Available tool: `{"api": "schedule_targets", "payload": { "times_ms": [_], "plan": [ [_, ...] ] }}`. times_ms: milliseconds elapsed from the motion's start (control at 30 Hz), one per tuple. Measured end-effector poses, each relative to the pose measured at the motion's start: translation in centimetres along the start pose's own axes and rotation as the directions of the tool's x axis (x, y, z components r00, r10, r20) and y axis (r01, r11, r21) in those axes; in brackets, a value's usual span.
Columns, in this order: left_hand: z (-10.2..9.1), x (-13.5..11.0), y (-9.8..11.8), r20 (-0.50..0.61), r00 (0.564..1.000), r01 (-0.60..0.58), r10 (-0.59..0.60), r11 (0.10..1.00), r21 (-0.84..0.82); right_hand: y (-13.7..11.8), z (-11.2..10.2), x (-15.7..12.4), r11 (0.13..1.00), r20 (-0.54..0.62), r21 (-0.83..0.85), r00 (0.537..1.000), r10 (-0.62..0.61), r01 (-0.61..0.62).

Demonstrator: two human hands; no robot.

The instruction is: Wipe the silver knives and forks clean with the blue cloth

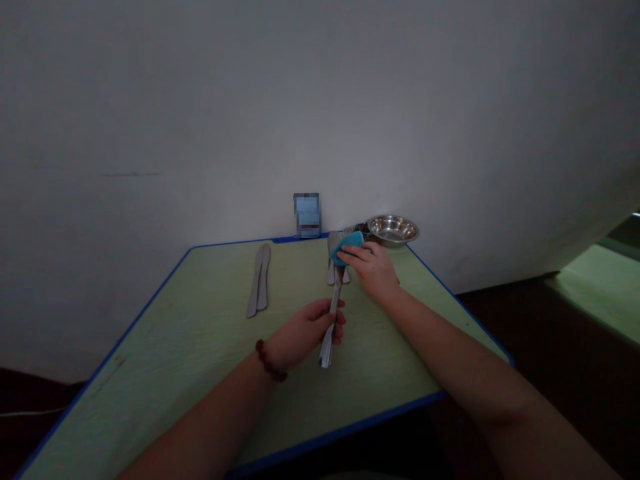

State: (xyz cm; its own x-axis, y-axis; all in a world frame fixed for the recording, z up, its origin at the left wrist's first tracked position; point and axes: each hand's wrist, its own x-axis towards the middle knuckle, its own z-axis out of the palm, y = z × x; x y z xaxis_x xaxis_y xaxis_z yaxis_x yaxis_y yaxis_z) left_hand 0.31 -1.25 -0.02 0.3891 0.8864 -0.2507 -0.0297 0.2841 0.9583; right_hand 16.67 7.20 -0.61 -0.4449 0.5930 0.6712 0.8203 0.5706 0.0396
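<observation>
My left hand (303,330) is closed round the handle of a piece of metal cutlery (327,348), held above the table with its far end pointing away from me. My right hand (376,273) presses a light-blue sponge (353,241) over that far end, so whether it is a spoon, fork or knife stays hidden. Just beyond the sponge, more metal cutlery (331,257) lies on the table, partly covered by it. To the left, two table knives (263,283) rest side by side, touching each other.
A shallow metal bowl (394,231) stands at the back right corner, with fork tines (349,230) showing beside it. A phone-like screen (307,217) leans on the wall behind the table. The pale green table (210,333) has a blue edge.
</observation>
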Motion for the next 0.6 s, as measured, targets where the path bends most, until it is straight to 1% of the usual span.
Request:
{"api": "schedule_targets", "payload": {
  "times_ms": [133,300,467,600],
  "plan": [
    [-0.1,0.2,0.0,-0.052,0.999,0.006,-0.01,0.998,-0.067,-0.5,0.2,-0.2,0.997,-0.022,0.042,0.998,-0.056,0.057],
    [-0.1,0.3,0.0,-0.093,0.995,-0.039,0.024,0.987,-0.157,-1.0,0.1,-0.4,0.985,-0.038,0.079,0.988,-0.152,0.154],
    [-0.1,0.3,0.0,-0.114,0.993,-0.059,0.04,0.984,-0.169,-1.2,0.0,-0.4,0.979,-0.097,0.073,0.979,-0.182,0.19],
    [0.0,0.1,0.2,-0.129,0.991,-0.058,0.033,0.98,-0.191,-1.2,0.0,-0.3,0.98,-0.093,0.052,0.978,-0.185,0.19]
  ]
}}
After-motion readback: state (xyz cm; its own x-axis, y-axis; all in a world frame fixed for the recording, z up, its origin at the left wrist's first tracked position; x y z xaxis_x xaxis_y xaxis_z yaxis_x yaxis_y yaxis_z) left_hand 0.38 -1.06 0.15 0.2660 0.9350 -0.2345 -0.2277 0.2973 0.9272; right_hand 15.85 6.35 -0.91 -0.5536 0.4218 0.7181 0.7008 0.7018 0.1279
